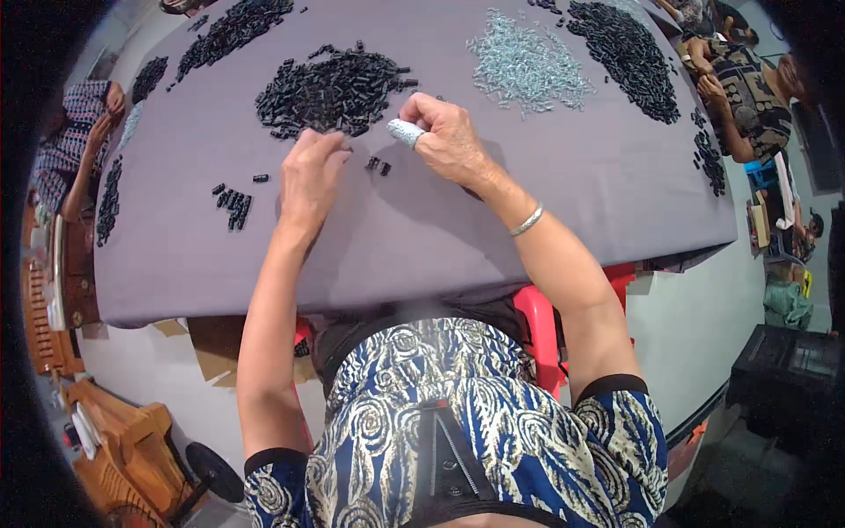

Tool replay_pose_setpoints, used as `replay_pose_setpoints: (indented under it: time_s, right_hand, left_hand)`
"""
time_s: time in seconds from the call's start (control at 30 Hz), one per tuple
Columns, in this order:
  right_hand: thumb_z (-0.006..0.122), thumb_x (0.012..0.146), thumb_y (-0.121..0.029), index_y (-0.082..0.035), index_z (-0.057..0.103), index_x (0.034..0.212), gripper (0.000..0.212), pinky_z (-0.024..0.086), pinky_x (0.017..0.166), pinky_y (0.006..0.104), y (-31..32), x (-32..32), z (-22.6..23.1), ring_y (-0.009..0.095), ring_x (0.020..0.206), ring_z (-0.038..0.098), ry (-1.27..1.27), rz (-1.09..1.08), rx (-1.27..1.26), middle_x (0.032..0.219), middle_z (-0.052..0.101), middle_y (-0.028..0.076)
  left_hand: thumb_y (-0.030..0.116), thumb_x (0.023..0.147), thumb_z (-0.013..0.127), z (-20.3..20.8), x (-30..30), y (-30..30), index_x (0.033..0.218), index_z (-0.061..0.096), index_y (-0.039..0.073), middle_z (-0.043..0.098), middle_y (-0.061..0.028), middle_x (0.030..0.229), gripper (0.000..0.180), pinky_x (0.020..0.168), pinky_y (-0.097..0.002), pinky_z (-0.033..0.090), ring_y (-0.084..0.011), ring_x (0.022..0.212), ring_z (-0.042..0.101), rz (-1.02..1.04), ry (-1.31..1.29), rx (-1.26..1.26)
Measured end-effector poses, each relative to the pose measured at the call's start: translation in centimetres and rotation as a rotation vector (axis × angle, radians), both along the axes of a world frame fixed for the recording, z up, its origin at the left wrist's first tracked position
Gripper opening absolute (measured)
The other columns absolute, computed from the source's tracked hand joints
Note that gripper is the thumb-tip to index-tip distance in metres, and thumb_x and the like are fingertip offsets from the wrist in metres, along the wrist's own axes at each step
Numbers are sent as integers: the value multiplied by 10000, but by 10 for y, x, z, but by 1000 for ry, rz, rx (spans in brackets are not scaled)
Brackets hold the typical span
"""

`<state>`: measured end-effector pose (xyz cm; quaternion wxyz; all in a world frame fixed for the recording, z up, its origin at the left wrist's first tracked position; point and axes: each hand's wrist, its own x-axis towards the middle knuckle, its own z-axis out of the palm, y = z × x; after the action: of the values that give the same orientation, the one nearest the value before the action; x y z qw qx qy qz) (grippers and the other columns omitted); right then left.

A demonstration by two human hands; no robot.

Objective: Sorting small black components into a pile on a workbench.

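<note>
A pile of small black cylindrical pieces [330, 92] lies on the grey-purple cloth in front of me. At its near edge is my left hand [310, 172], fingers bent together in a pinch; whatever they hold is too small to make out. My right hand [447, 139] hovers just right of the pile with its fingers curled in, and a pale wrapping [405, 132] covers its thumb. What its fingertips hold, if anything, is hidden. Between the hands lie a few loose black pieces [380, 165]. Left of my left hand sits a small cluster of black pieces [234, 207].
A heap of tiny pale silvery pieces [526, 63] is at the far right, beside a long black heap [625, 62]. Another black heap [231, 35] lies far left. People sit at both sides, one in a dark patterned top [748, 88]. A red chair [539, 330] is under me.
</note>
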<state>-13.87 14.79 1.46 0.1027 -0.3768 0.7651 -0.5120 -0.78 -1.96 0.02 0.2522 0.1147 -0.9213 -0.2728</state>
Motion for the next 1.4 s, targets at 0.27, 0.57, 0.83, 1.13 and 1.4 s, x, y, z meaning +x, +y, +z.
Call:
replay_pose_setpoints:
  time_s: [0.27, 0.57, 0.83, 1.13, 1.4]
  right_hand:
    - [623, 810, -100, -43, 610, 927, 131, 470, 611, 314, 8, -26, 0, 166, 653, 577, 105, -121, -112, 746, 645, 95]
    - [649, 792, -106, -47, 662, 862, 92, 469, 620, 304, 86, -93, 2, 160, 647, 594, 403, -260, 218, 707, 635, 75]
    - [596, 724, -107, -68, 674, 832, 139, 487, 721, 428, 90, -95, -14, 342, 815, 618, 534, -293, 321, 840, 634, 169]
    - [607, 683, -93, -40, 619, 696, 56, 508, 649, 399, 75, -76, -8, 303, 715, 629, 536, -277, 109, 744, 633, 136]
    - [656, 714, -92, -26, 615, 790, 109, 513, 626, 333, 64, -60, -2, 231, 680, 649, 259, -118, -76, 707, 645, 119]
  left_hand:
    - [32, 860, 622, 9, 18, 3, 1007, 649, 22, 577, 20, 836, 150, 652, -224, 462, -71, 755, 549, -6, 111, 670]
    - [25, 876, 605, 2, 36, 17, 1037, 621, -8, 591, -4, 897, 165, 677, -211, 470, -65, 766, 548, -20, 173, 935]
    - [32, 855, 611, 16, 34, 40, 954, 634, -7, 484, 33, 784, 109, 537, -193, 354, -40, 622, 437, -46, 89, 838]
    - [48, 880, 599, -6, 40, 35, 947, 600, 31, 478, 45, 752, 70, 547, -186, 349, -35, 617, 425, -27, 134, 883]
    - [107, 920, 575, -5, 35, 41, 969, 554, 79, 531, 35, 786, 60, 577, -180, 390, -37, 668, 503, -54, 187, 993]
